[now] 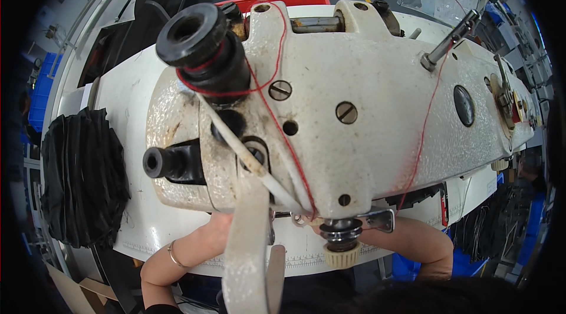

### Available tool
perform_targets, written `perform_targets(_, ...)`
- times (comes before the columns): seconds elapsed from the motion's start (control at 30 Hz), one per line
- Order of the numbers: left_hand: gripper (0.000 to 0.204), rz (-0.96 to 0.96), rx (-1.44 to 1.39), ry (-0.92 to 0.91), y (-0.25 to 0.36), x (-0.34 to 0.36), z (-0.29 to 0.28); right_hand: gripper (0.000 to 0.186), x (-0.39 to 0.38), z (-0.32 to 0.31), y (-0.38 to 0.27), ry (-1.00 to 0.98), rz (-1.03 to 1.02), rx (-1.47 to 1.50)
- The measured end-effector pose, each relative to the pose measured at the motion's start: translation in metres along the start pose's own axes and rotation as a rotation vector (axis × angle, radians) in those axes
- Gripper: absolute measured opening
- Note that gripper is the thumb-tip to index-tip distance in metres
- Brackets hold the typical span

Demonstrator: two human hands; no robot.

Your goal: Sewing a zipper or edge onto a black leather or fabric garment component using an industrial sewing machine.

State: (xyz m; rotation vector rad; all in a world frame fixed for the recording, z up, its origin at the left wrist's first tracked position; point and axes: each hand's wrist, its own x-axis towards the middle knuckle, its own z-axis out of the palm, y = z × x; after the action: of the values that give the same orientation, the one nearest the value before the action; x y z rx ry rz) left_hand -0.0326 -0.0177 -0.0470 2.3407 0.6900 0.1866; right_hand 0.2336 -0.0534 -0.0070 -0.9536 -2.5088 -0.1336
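Observation:
A white industrial sewing machine (377,137) fills the middle of the view and covers most of both hands. Red thread (289,137) loops round the black knob (191,34) on its top and runs down the front. My left hand (220,224) reaches under the left end of the machine head, beside the pale curved lever (250,255); its fingers are hidden. Behind the tension dial (342,246), my right hand (372,236) comes in from the right, its fingers out of sight too. Whatever either hand touches cannot be made out.
A stack of pleated black fabric pieces (85,178) lies on the left of the white table (141,220). More dark fabric (486,222) hangs at the right, near blue bins. A ruler strip (200,265) runs along the near edge. Behind the machine is a red tray (303,0).

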Motion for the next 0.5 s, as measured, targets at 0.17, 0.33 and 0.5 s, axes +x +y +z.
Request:
perform_targets(0.17, 0.048, -0.153, -0.4, -0.133, 0.006, -0.002, -0.011, 0.012, 0.002, -0.003, 0.002, 0.023, -0.002, -0.018)
perform_targets(0.33, 0.049, -0.121, -0.413, -0.136, 0.006, 0.0, -0.013, 0.012, -0.002, 0.002, 0.0, -0.034, -0.019, -0.047)
perform_targets(0.5, 0.05, -0.094, -0.423, -0.137, 0.006, 0.002, -0.014, 0.013, 0.002, -0.001, 0.001, -0.017, -0.036, -0.052)
